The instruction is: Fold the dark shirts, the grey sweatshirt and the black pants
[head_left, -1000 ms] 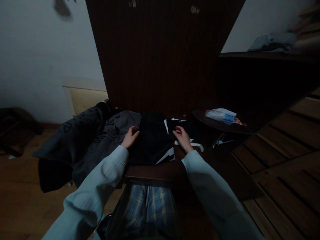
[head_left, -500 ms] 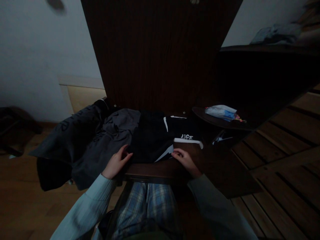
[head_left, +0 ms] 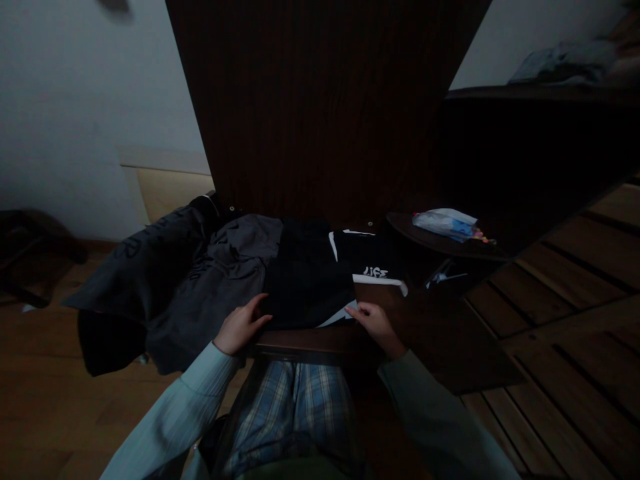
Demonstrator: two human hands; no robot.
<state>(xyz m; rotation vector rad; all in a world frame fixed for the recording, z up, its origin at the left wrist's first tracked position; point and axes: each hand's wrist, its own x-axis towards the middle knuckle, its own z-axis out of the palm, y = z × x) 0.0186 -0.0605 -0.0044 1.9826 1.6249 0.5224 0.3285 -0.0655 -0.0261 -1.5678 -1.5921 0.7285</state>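
Left hand (head_left: 242, 326), fingers loosely spread, rests on the near left edge of the black garment (head_left: 307, 283); right hand (head_left: 376, 323) pinches its near right corner. Garment lies just beyond both, on the counter (head_left: 320, 340).

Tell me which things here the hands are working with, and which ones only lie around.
In hand:
- black garment, lying on the table
- left hand at its near left corner
- right hand at its near right corner

Lying about:
- grey jacket, draped over the table's left side
- plastic packet on the small round shelf
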